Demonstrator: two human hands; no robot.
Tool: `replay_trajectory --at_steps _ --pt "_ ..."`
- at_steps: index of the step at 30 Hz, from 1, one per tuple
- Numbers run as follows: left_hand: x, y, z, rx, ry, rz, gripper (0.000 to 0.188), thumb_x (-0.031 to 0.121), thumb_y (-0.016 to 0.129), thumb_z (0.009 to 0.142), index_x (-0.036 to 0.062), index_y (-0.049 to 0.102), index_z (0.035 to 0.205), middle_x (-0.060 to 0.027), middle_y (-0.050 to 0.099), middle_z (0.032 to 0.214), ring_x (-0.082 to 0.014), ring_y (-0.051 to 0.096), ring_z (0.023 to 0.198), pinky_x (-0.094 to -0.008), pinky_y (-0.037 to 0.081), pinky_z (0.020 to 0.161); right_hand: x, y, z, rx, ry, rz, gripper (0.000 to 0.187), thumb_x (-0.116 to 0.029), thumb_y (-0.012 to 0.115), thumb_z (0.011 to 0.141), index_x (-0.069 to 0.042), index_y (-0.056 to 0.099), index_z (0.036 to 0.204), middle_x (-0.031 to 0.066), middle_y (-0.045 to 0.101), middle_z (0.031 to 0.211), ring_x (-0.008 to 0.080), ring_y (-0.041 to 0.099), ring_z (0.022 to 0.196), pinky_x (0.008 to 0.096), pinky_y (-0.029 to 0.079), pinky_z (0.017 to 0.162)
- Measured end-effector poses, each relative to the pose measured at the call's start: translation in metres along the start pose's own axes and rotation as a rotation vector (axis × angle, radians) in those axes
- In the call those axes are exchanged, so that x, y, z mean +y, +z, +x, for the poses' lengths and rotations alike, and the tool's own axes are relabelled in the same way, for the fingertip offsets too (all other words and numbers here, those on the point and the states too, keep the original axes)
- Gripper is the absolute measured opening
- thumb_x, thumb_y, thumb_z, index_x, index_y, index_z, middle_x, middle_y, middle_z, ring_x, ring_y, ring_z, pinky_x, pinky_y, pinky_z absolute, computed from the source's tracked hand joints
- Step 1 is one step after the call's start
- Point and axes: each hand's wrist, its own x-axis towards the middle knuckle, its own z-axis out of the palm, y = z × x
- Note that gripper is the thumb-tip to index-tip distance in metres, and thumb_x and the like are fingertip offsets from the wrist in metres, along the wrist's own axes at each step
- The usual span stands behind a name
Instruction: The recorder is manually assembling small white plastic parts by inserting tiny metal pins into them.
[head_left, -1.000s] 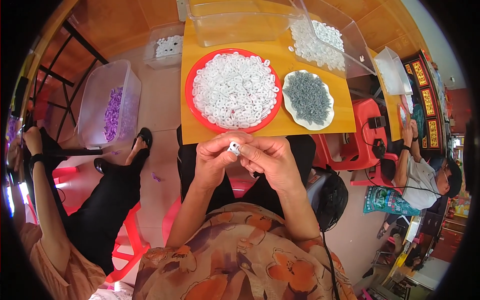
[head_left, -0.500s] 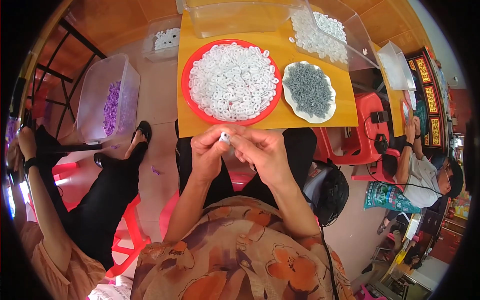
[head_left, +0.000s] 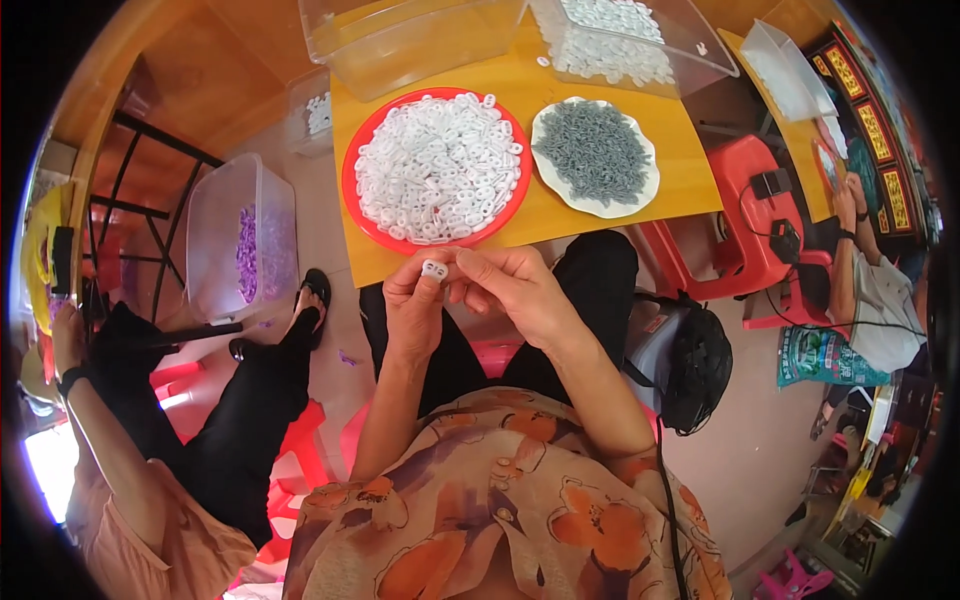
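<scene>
Just off the table's near edge, my left hand (head_left: 412, 308) pinches a small white plastic piece with two holes (head_left: 434, 270) between thumb and fingers. Close against it is my right hand (head_left: 525, 296), its thumb and fingers pressed together; whatever lies between them is hidden. Beyond my hands, a round red tray (head_left: 351, 190) is heaped with similar white pieces (head_left: 440, 165). To its right, small grey plastic parts (head_left: 594, 152) fill a white wavy-edged plate (head_left: 646, 192).
Clear bins (head_left: 420, 55) stand at the table's far edge, the right one holding white pieces (head_left: 610, 50). A bin with purple parts (head_left: 247, 255) sits left, near a seated person (head_left: 130, 480). Red stools (head_left: 745, 220) and a black bag (head_left: 695, 365) are on the right.
The view has shifted, so the tray and plate sit further left. The white piece has turned in my left fingers and now shows two holes. My right fingertips have drawn slightly back from it.
</scene>
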Motion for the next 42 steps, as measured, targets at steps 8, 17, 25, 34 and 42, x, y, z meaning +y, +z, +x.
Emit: replay_trajectory --at_steps 8,17,25,34,42 --pt "0.012 0.017 0.009 0.035 0.082 0.277 0.024 0.005 0.07 0.096 -0.0015 0.074 0.119 -0.0091 0.074 0.116 -0.0133 0.065 0.092 -0.0274 0.052 0.08 -0.008 -0.003 0.004 -0.051 -0.009 -0.009 0.025 -0.022 0.065 0.106 0.0 0.077 0.111 0.0016 0.07 0.084 0.0044 0.054 0.068 0.0206 0.043 0.062" --pt "0.06 0.046 -0.011 0.128 0.095 0.524 0.023 -0.002 0.067 0.092 -0.0037 0.075 0.113 -0.008 0.074 0.11 -0.0126 0.068 0.098 -0.0266 0.054 0.087 0.003 0.02 -0.006 0.033 0.076 0.132 0.02 -0.018 0.066 0.105 0.0 0.075 0.11 0.0038 0.074 0.089 0.007 0.06 0.069 0.0214 0.047 0.065" --pt "0.077 0.031 0.001 0.119 -0.026 0.385 0.031 0.019 0.063 0.106 0.0032 0.064 0.132 -0.0033 0.074 0.114 -0.0108 0.068 0.102 -0.0248 0.049 0.081 -0.059 0.011 -0.026 -0.606 0.072 -0.902 0.012 -0.012 0.077 0.095 0.0 0.076 0.098 0.0075 0.075 0.09 0.0193 0.071 0.083 0.031 0.055 0.077" --pt "0.064 -0.012 0.012 0.23 0.024 0.683 0.019 0.01 0.07 0.099 0.0019 0.072 0.116 -0.0063 0.074 0.103 -0.0141 0.069 0.088 -0.0283 0.053 0.077 -0.137 -0.019 0.019 0.395 -0.493 -0.2 0.031 -0.027 0.065 0.106 0.002 0.074 0.111 0.004 0.068 0.091 0.0071 0.048 0.063 0.0251 0.042 0.061" --pt "0.072 0.002 0.015 0.142 0.255 1.282 0.012 0.008 0.076 0.092 0.0012 0.074 0.102 -0.0154 0.072 0.091 -0.0285 0.073 0.077 -0.0367 0.056 0.068 -0.058 -0.044 0.076 0.345 -0.363 -1.019 0.016 -0.011 0.073 0.098 0.003 0.077 0.104 0.002 0.072 0.083 0.008 0.061 0.072 0.0245 0.048 0.067"
